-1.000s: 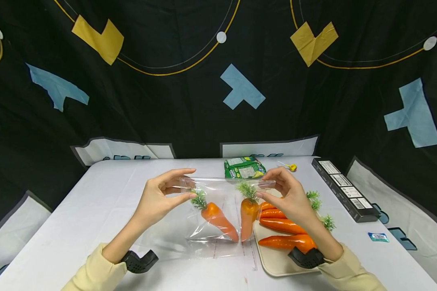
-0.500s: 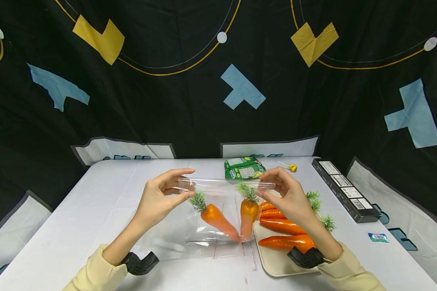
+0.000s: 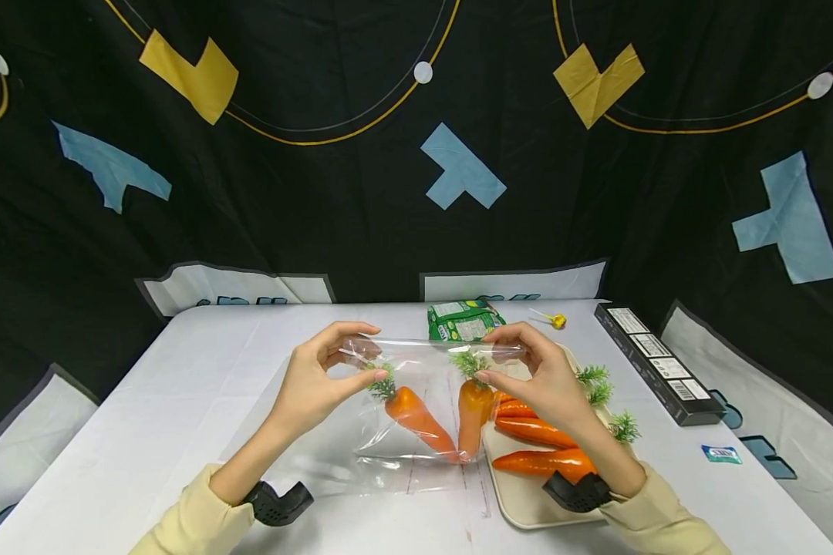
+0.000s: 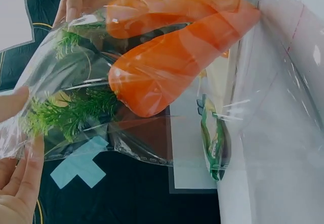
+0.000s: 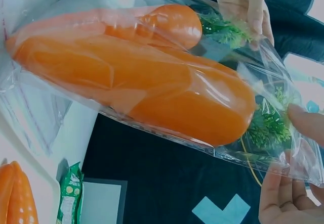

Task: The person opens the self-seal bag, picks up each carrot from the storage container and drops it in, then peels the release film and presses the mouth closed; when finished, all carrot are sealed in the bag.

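A clear plastic bag [image 3: 426, 366] hangs upright between my hands, with two orange toy carrots inside. The left carrot [image 3: 422, 420] slants, its tip meeting the lower end of the right carrot [image 3: 470, 420], which stands nearly upright. Both have green leafy tops toward the bag's mouth. My left hand [image 3: 315, 381] pinches the upper left of the bag between thumb and fingers, beside the leaves [image 4: 76, 110]. At the upper right, my right hand [image 3: 541, 378] pinches the film close to the other leaves [image 5: 271, 125].
A cream tray [image 3: 517, 505] with several more carrots [image 3: 541, 462] stands under my right forearm. Clear plastic film [image 3: 305, 466] lies on the white table. Behind are a green packet [image 3: 458, 320] and a lollipop [image 3: 558, 321]. At right lie a long black box [image 3: 655, 362] and a small blue-green packet [image 3: 721, 454].
My left hand has shifted slightly right and my right hand slightly left, bringing them closer along the bag's top. The carrots stay in the bag, the left one's leaves nudged slightly right.
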The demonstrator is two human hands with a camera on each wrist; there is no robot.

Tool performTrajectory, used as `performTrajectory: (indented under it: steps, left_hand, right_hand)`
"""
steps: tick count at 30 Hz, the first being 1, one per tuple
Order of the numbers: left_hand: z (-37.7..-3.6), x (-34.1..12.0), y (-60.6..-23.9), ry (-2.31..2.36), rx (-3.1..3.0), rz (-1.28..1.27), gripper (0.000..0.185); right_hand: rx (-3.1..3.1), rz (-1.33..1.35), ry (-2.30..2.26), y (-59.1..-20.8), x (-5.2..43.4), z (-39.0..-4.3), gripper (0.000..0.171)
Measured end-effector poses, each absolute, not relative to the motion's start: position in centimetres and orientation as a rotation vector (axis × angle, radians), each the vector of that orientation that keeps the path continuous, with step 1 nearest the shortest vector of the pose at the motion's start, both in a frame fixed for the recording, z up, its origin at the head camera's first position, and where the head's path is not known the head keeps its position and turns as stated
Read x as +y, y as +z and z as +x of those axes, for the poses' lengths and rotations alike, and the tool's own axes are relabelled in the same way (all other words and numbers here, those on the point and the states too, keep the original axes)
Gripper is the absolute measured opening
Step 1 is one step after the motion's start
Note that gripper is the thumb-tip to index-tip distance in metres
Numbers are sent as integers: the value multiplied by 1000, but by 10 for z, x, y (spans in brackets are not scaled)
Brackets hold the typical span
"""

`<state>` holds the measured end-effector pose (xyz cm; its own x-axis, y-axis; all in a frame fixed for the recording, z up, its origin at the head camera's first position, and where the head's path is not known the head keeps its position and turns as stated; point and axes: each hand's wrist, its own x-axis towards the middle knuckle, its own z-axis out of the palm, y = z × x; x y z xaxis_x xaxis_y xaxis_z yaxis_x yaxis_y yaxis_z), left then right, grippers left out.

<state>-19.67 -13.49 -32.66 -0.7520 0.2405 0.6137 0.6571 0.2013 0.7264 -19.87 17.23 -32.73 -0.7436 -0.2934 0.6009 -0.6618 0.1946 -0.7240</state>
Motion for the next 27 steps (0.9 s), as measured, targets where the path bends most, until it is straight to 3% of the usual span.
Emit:
performTrajectory:
  steps: [15, 23, 27]
  left_hand:
    - [-174, -121, -300, -1458, -2077, -789, 39]
    - [-193, -140, -321, -1679, -2130, -839, 49]
    - [-199, -149, -331, -1838, -2106, -892, 41]
  right_hand:
    - [-2106, 912, 1495, -327, 166, -199, 30]
    - [-2114, 947, 1654, -330, 175, -203, 36]
    - [-2099, 931, 1763, -333, 182, -205, 35]
